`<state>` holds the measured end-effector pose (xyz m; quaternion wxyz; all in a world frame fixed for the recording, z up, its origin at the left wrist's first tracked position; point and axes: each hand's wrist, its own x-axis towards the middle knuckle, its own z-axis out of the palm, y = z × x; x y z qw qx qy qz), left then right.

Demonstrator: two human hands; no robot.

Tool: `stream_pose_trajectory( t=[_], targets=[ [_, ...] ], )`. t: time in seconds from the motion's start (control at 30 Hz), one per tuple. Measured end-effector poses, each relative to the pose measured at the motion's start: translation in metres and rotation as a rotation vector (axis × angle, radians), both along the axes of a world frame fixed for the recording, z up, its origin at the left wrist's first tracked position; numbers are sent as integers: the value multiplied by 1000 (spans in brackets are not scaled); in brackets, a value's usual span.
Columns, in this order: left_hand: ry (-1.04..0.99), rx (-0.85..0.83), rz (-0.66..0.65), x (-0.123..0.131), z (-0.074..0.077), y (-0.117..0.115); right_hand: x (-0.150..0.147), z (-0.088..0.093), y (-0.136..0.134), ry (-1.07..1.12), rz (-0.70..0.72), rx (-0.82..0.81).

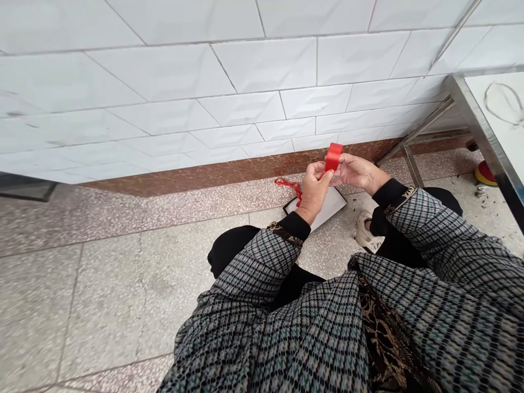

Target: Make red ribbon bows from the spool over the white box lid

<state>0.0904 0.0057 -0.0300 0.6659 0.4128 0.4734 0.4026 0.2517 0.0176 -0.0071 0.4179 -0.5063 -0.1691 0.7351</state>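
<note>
A wide, glossy red ribbon (pixel 334 155) forms a flat loop or roll, raised above the floor in front of my knees. My left hand (pixel 314 191) is closed on its lower left side, with the thumb laid against it. On the other side my right hand (pixel 360 172) grips the ribbon too, its fingers partly hidden behind it. Narrow red ribbon (pixel 298 192) shows in loops just left of my left wrist; whether it joins the wide piece I cannot tell. Below both hands lies a white, shallow box or lid with a dark edge (pixel 332 209), partly covered by my left hand.
A white tiled wall (pixel 245 109) with a brown base strip rises close ahead. At right stands a metal-framed table (pixel 487 136) with a thin loop of wire or cord on top. A red and yellow object (pixel 486 173) and small debris lie beneath it on the speckled floor (pixel 164 284).
</note>
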Motion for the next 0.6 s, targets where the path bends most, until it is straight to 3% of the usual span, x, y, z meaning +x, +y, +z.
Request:
stream_pose_trajectory(
  t=[0.23, 0.43, 0.53, 0.6],
  targets=[
    [-58, 200, -117, -5, -18, 15, 6, -5, -1, 117, 73, 17],
    [-211, 87, -278, -15, -15, 21, 7, -6, -6, 121, 132, 46],
    [-296, 18, -321, -21, -10, 21, 9, -7, -6, 7, 144, 92],
    [-317, -37, -367, -26, -8, 21, 12, -7, -5, -147, 146, 221]
  ],
)
